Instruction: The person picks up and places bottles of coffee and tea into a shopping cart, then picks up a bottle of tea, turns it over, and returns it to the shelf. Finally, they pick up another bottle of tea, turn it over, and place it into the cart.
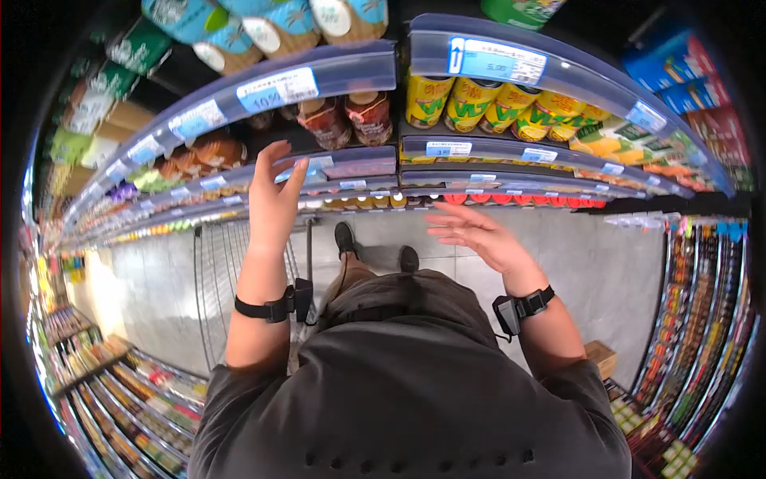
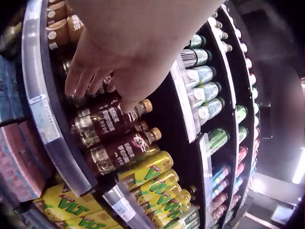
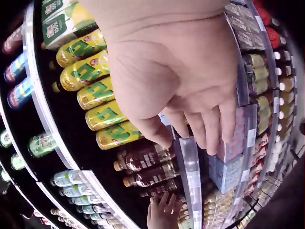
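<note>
In the head view the left hand point(image 1: 274, 195) is raised at the shelf front, fingers slightly bent, beside dark red bottles point(image 1: 369, 120). From the left wrist its fingers point(image 2: 88, 76) hang over the row of dark bottles point(image 2: 119, 152); whether they touch one cannot be told. The right hand point(image 1: 477, 236) is held out below the shelves with fingers extended and nothing in it. Its palm point(image 3: 176, 71) faces the right wrist camera, in front of yellow bottles point(image 3: 107, 112) and the shelf edge.
Above are blue-labelled bottles point(image 1: 279, 28); yellow cans point(image 1: 471, 104) stand right of the dark bottles. Price-tag rails point(image 1: 319, 84) curve across the front. A wire cart point(image 1: 219, 279) stands at the left on the grey floor point(image 1: 590, 271), with a cardboard box point(image 1: 600, 358) behind at the right.
</note>
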### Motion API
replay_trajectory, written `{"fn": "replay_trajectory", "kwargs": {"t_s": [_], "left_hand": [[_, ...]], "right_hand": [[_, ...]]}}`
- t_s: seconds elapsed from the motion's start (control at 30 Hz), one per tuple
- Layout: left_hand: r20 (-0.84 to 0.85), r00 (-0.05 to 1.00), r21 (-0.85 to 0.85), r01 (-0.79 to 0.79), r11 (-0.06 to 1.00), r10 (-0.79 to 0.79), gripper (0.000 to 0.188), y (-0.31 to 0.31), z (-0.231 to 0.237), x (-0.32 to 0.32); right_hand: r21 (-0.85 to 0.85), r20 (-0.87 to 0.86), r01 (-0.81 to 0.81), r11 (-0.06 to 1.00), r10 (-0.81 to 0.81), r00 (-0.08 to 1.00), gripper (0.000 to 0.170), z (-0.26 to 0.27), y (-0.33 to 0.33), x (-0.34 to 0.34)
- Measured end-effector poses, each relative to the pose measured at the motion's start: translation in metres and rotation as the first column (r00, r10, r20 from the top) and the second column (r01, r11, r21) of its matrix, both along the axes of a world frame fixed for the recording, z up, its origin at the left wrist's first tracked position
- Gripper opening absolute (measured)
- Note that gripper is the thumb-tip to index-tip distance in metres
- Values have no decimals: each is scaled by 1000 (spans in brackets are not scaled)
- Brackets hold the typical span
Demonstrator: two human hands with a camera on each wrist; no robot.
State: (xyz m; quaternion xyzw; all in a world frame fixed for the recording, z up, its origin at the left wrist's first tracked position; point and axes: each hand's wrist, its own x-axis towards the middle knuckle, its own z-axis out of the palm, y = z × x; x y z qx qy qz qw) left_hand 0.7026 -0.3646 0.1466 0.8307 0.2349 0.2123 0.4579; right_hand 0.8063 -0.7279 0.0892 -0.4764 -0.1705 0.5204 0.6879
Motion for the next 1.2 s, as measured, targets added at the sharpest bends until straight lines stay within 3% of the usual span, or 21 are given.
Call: {"fn": "replay_trajectory", "kwargs": {"t_s": [0.23,0.37,0.57,0.77,0.9,1.03,1.2], "left_hand": [[-152,969,-59,-207,977,196,37,3,-2,-103],[-25,941,22,-337,941,338,32,26,-4,-166],[-4,823,-19,-568,823,568,30,40,-5,-269],[-19,670,-102,-740,665,743,30,36,-12,-410],[-149,527,-91,-850,519,837,31,31,-12,-508],[-81,445,-105,-893,437,892,29,30,-39,-587],[-75,439,-176,-890,421,896,30,27,-61,-644]], "right_hand": [[-50,-106,-274,960,267,958,55,-12,51,-4],[-33,-64,-393,919,391,918,53,-2,96,-16],[-66,-18,-573,817,573,819,50,5,154,-56],[-161,-27,-698,698,703,710,47,5,218,-131],[-173,18,-761,625,775,632,46,15,265,-193],[-176,35,-795,581,810,585,45,27,304,-255],[-226,51,-821,524,848,527,47,31,336,-323]]}}
